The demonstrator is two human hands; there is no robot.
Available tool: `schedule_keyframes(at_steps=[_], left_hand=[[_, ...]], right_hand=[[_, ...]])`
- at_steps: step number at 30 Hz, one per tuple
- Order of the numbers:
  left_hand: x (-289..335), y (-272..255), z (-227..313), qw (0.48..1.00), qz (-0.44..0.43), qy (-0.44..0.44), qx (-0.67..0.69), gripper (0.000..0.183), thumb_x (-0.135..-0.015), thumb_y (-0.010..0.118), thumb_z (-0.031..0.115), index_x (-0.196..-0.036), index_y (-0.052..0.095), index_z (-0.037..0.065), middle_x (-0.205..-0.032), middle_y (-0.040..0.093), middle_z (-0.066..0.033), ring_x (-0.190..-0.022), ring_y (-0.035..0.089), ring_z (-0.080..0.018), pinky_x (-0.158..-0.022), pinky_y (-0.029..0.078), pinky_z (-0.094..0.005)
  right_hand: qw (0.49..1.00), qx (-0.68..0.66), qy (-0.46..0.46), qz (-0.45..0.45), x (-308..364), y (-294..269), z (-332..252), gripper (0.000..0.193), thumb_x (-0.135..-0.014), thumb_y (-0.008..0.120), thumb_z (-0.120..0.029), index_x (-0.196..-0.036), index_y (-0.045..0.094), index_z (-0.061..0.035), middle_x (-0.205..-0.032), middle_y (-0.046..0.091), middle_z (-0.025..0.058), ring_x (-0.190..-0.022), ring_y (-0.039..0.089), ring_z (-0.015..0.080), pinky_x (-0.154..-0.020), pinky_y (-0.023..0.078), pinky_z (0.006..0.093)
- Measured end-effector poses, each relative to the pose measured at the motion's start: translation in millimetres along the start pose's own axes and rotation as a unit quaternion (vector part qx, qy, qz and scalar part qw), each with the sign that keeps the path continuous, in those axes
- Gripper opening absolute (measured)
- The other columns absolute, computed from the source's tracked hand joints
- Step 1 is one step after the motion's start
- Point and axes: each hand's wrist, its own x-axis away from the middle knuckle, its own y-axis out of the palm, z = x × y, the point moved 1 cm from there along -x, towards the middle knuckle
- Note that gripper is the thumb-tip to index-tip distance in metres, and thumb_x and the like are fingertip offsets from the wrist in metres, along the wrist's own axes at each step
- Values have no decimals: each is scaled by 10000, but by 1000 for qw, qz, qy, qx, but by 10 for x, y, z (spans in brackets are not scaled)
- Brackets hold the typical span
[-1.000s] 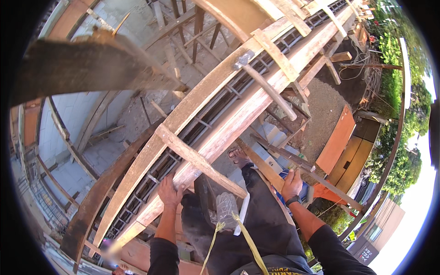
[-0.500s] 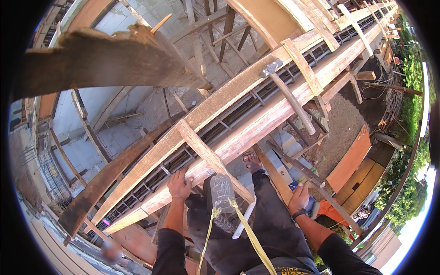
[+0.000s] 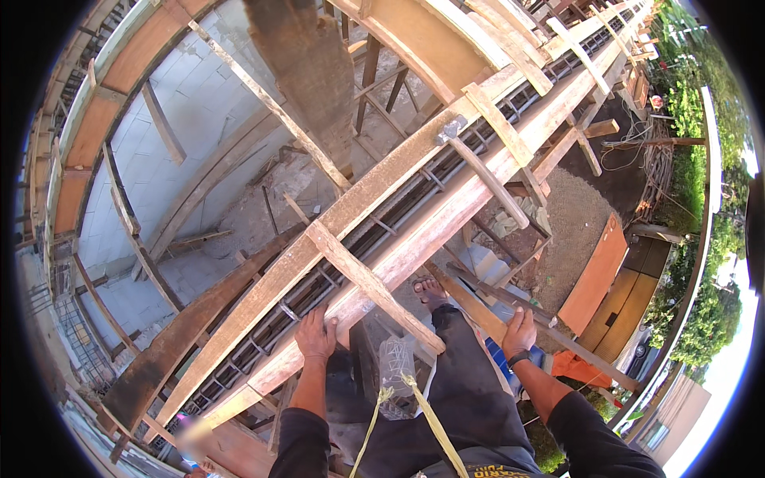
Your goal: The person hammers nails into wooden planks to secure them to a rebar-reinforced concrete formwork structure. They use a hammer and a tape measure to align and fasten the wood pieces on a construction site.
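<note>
One near plank [image 3: 430, 243], pale and reddish, runs from between seven and eight o'clock to near two, passing just below the centre. At seven o'clock my left hand [image 3: 316, 334] rests on it, fingers laid over the wood and thumb apart. Along its far side lies a steel cage [image 3: 385, 225], flanked beyond by a far plank [image 3: 287, 279]. A wooden crosspiece [image 3: 374, 287] bridges both planks and overhangs my side. At two o'clock a hammer [image 3: 486, 175] lies across the cage, head on the far plank.

At four o'clock my right hand [image 3: 520, 332] is curled at the end of a brown board [image 3: 470, 299]; I cannot tell whether it grips the board. Between my knees hangs a plastic-wrapped bundle [image 3: 396, 366] on yellow cords.

The marked change is at eleven o'clock: a dark board [image 3: 299, 80], which lay out toward nine, now points down from the top edge, uncovering more block wall [image 3: 199, 95] at ten. My hands hold nearly the same places, so I judge that the change leaves their work unaltered.
</note>
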Motion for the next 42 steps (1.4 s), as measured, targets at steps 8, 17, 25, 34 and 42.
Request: schedule_keyframes(at_steps=[8, 17, 25, 34, 42], left_hand=[[14, 12, -47, 1000, 8, 0, 18, 428, -932, 607, 411, -1237, 658, 115, -1095, 683, -113, -997, 641, -357, -836, 523, -478], [-26, 40, 5, 999, 32, 12, 24, 523, -865, 688, 498, -1212, 666, 108, -1098, 696, -104, -988, 661, -339, -829, 532, -458], [-16, -38, -41, 1000, 23, -11, 11, 548, -854, 692, 556, -1200, 679, 132, -1102, 702, -75, -988, 675, -301, -806, 545, -434], [52, -63, -110, 999, 32, -15, 3, 528, -858, 681, 559, -1192, 694, 151, -1085, 698, -48, -952, 677, -280, -772, 549, -432], [45, -37, 1, 998, 55, -9, 21, 511, -839, 700, 532, -1160, 702, 136, -1049, 707, -55, -933, 684, -278, -755, 552, -420]], right_hand=[[999, 27, 31, 18, -42, 73, 96, 369, -1048, 490, -369, -851, 549, -62, -719, 622, 240, -707, 611, 480, -646, 433, 584], [999, 38, 35, 3, -135, 2, -26, 349, -1045, 499, -366, -889, 572, -62, -785, 654, 252, -768, 629, 485, -681, 453, 577], [999, 4, 22, -41, -84, 17, -10, 413, -1071, 454, -366, -869, 564, -22, -715, 612, 240, -721, 615, 455, -665, 426, 565], [997, -30, -14, -65, -57, 145, 209, 464, -1082, 435, -371, -869, 541, 28, -692, 544, 192, -645, 532, 363, -639, 418, 480], [995, -34, -19, -96, -170, 101, 360, 492, -1087, 425, -379, -884, 536, 56, -746, 576, 221, -679, 568, 343, -649, 435, 465]])
